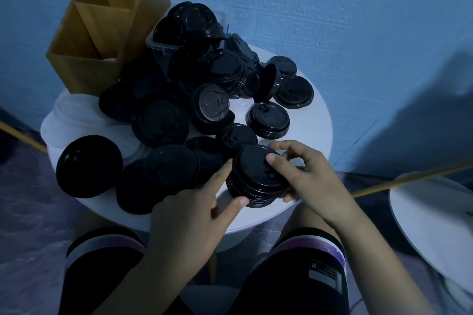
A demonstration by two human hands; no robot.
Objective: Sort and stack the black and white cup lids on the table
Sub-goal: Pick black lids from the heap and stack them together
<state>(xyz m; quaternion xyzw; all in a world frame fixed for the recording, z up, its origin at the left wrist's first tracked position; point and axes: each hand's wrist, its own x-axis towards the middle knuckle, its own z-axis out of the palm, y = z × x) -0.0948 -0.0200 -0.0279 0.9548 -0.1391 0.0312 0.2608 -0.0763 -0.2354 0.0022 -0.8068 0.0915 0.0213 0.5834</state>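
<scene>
A: What's nearest?
B: Knees in dark shorts [294,276], up against a round white table [307,120]. Another white tabletop [430,225] pokes in low on the right

A: And the hands?
B: Both are on a stack [256,179] of black lids at the table's near edge. The left hand [202,207] grasps its near-left side, forefinger along the rim and thumb at the front. The right hand [307,176] grasps it from the right, thumb pressed on the top lid, fingers curled round the far side

A: Is the stack resting on the table?
B: Can't tell, the hands hide its base

A: Behind it?
B: Loose black lids [163,120] heaped across the middle and left, some flat, some on edge. A few short piles sit apart on the right. White lids [74,115] lie at the left edge, partly under the black ones

A: Farthest back?
B: A clear tub [160,46] heaped with black lids, just beside a brown cardboard box [102,33] with dividers. Then a blue textured wall [358,20]
</scene>
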